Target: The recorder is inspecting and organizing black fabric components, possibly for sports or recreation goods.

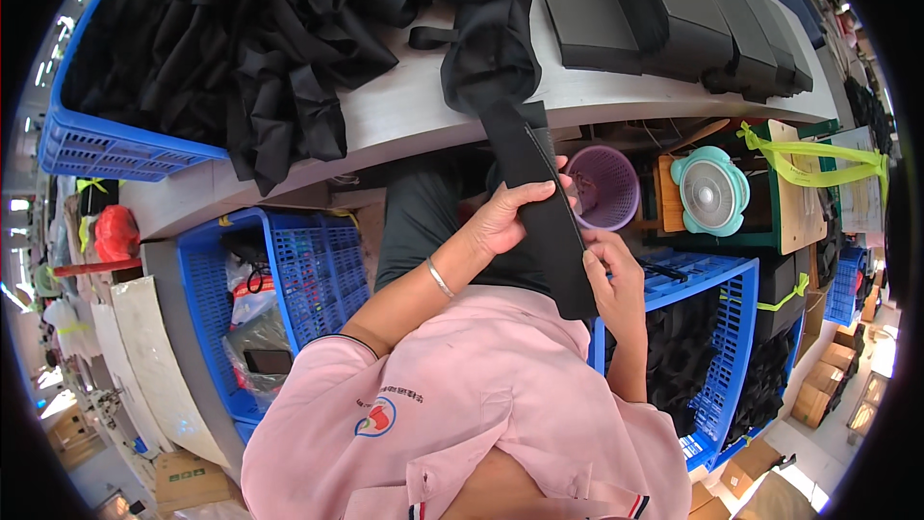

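A long, flat black fabric piece [556,265] lies slantwise across my lap, with a thin seam or zip line down its right side. My left hand [502,220] is closed around its middle, thumb on top and fingers showing past the far edge. My right hand [618,277] pinches the right edge nearer its lower end. The upper end of the piece meets a rounded black fabric item [491,53] at the table's edge; whether they are joined I cannot tell.
Heaped black fabric [279,48] spills from a blue crate [125,149] onto the light table [390,111]. Black panels [587,14] overlap at the table's right. Below stand a purple bin [604,183], a turquoise-rimmed fan [712,193] and blue crates [313,265] on both sides.
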A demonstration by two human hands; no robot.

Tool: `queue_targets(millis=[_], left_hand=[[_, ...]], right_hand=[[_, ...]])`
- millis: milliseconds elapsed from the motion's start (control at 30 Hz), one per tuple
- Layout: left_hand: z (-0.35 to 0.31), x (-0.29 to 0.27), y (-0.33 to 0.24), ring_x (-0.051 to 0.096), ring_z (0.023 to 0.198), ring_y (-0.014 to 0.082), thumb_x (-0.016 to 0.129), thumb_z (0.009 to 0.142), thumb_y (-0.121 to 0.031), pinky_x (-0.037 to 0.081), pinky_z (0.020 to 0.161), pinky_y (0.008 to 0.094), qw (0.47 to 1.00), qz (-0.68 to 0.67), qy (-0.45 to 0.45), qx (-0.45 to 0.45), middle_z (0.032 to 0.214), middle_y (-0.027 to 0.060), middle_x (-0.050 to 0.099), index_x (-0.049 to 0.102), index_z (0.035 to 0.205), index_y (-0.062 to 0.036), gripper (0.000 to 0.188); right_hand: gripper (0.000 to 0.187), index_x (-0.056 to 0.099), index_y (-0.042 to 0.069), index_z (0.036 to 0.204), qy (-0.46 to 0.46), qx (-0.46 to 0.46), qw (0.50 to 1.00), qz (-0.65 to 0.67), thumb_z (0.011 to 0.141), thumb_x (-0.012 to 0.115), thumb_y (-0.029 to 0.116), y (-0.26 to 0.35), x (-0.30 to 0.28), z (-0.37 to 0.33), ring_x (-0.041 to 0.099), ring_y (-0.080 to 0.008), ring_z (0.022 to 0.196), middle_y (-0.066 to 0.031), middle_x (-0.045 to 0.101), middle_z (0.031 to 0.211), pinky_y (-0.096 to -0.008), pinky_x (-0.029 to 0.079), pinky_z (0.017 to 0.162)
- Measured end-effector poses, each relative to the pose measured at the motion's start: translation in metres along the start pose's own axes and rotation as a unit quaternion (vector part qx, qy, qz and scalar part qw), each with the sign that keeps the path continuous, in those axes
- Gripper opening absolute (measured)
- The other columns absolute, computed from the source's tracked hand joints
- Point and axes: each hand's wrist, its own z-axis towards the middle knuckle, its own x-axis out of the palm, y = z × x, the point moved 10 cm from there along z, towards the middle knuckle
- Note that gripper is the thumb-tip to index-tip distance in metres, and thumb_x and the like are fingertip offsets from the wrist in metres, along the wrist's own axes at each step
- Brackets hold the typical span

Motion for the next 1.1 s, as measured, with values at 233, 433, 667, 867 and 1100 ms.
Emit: queue_targets(millis=[233,433,667,867,1100], left_hand=[[-0.015,0.003,-0.029,0.069,0.102,0.0274,0.070,0.086,-0.006,0.056,0.093,0.0410,0.997,0.049,-0.036,0.039,0.115,0.0140,0.067,0.053,0.132,0.0009,0.049],[-0.026,0.005,-0.060,0.060,0.117,0.0250,0.069,0.091,-0.016,0.048,0.101,0.0346,0.947,0.282,-0.076,0.134,0.133,0.0155,0.058,0.050,0.135,0.0032,0.052],[-0.020,0.023,-0.193,0.050,0.114,0.0361,0.064,0.086,-0.006,0.042,0.101,0.0396,0.405,0.760,-0.263,0.434,0.141,0.0124,0.052,0.073,0.114,-0.0094,0.029],[0.017,0.030,-0.201,0.053,0.108,0.0366,0.050,0.074,0.012,0.045,0.098,0.0398,0.438,0.787,-0.197,0.388,0.136,0.0100,0.056,0.063,0.130,-0.0076,0.061],[-0.011,0.113,-0.130,0.059,0.097,0.0320,0.054,0.079,0.006,0.049,0.088,0.0369,0.473,0.754,0.014,0.456,0.129,0.0120,0.062,0.063,0.131,-0.0070,0.054]], right_hand=[[0.042,0.053,-0.001,0.131,-0.027,0.022,0.998,0.052,0.097,0.062,0.022,-0.010,0.034,0.015,0.065,-0.0306,0.107,-0.0205,0.064,0.121,-0.0348,0.049,0.093],[0.036,0.055,-0.005,0.132,0.025,0.076,0.987,0.138,0.101,0.056,0.014,-0.021,0.053,0.038,0.060,-0.0114,0.102,-0.0066,0.065,0.116,-0.0247,0.048,0.090],[0.038,0.057,0.005,0.135,-0.045,-0.084,0.995,-0.024,0.099,0.058,0.018,0.000,0.040,0.092,0.070,-0.0253,0.090,-0.0163,0.071,0.105,-0.0331,0.052,0.081],[0.048,0.050,0.009,0.141,-0.066,-0.117,0.937,-0.322,0.095,0.061,0.017,0.032,0.057,0.094,0.067,-0.0322,0.067,-0.0124,0.067,0.080,-0.0409,0.052,0.059],[0.042,0.055,0.010,0.136,-0.120,-0.166,0.880,-0.429,0.095,0.059,0.008,0.025,0.076,0.113,0.065,-0.0270,0.064,-0.0088,0.061,0.081,-0.0371,0.051,0.056]])
